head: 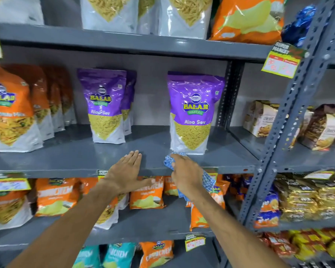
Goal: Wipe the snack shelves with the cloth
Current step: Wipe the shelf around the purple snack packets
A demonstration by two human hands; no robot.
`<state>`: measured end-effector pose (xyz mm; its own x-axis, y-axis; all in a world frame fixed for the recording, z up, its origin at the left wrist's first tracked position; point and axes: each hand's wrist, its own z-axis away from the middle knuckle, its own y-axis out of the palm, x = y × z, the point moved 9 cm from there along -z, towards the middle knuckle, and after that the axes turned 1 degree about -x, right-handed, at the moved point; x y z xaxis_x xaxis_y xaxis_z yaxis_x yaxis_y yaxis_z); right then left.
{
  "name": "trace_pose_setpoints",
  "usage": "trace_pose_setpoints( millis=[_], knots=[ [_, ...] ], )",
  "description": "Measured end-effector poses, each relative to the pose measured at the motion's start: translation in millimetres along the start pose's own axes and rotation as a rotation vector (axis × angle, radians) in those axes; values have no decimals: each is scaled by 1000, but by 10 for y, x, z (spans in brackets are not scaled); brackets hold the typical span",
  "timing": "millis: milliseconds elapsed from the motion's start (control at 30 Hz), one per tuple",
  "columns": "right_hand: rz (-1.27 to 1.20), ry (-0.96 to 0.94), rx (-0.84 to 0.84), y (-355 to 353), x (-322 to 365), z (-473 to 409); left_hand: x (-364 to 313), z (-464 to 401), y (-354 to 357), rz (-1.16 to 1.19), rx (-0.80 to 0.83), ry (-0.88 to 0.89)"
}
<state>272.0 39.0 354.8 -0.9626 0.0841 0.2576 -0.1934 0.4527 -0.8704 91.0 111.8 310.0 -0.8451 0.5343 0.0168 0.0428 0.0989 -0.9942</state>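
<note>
Head view, middle grey metal shelf (81, 155): we lay our left hand (124, 171) flat at the front edge, fingers spread, gripping nothing. Our right hand (186, 173) is clenched on the blue-and-white checked cloth (168, 161), bunched at the lip and touching the base of the right purple Aloo Sev pouch (191, 113). Bare shelf lies between it and the left purple pouch (104, 105) (orange packets (12, 109) farther left).
</note>
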Motion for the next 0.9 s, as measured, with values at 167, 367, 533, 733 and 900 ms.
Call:
trace_pose_setpoints(
  millis=[167,367,533,733,900],
  knots=[
    [-43,-163,81,244,711,-112,440,445,-19,-19,-15,-94],
    [-64,-360,117,472,1452,-85,848,950,24,-54,-101,-174],
    [-246,-577,-9,573,1790,232,941,1418,229,-34,-290,-155],
    [-319,-733,-54,1097,1454,841,779,1733,1051,6,-235,-123],
    [-274,-597,137,1934,721,1084,550,1641,1869,99,-102,-112]
  ],
)
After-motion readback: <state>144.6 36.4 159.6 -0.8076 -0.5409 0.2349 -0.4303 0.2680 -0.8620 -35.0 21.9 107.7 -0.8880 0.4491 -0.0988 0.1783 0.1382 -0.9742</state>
